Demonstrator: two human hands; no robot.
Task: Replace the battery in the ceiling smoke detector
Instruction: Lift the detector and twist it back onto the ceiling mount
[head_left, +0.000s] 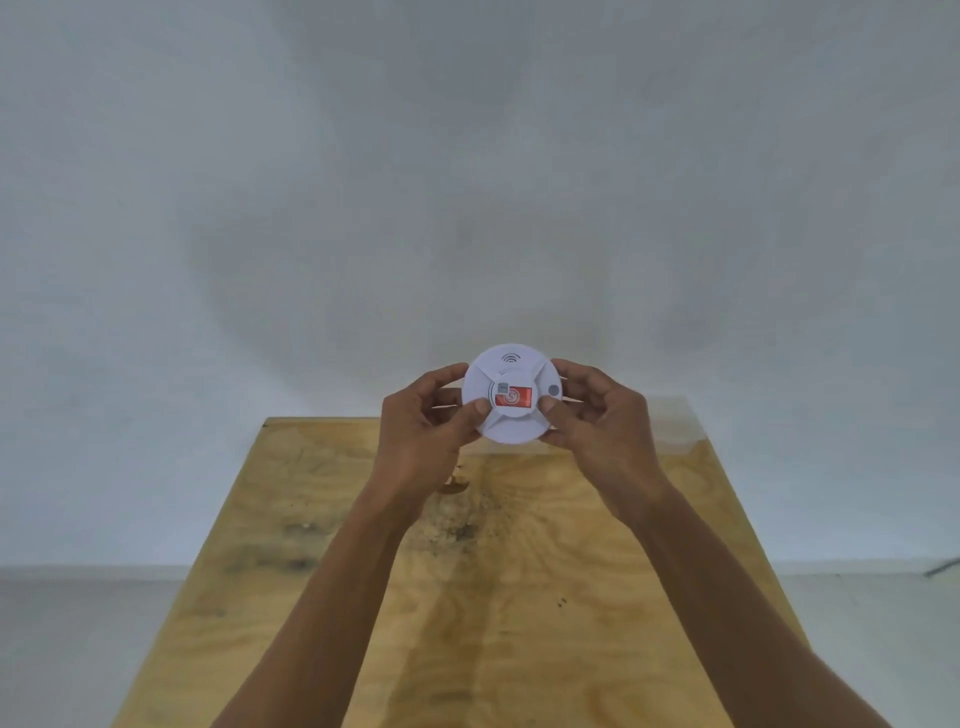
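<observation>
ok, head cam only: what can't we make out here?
- Back of the smoke detector: faces away from the head camera, so battery compartment unseen.
- Print on its red label: too small to read.
- Fingertips of left hand and right hand: hidden behind the detector.
- Near end of the wooden table: cut off by the bottom edge.

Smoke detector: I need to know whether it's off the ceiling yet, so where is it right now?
In the head view the smoke detector is centre frame, held up between the left hand and right hand above the far end of the wooden table.
</observation>
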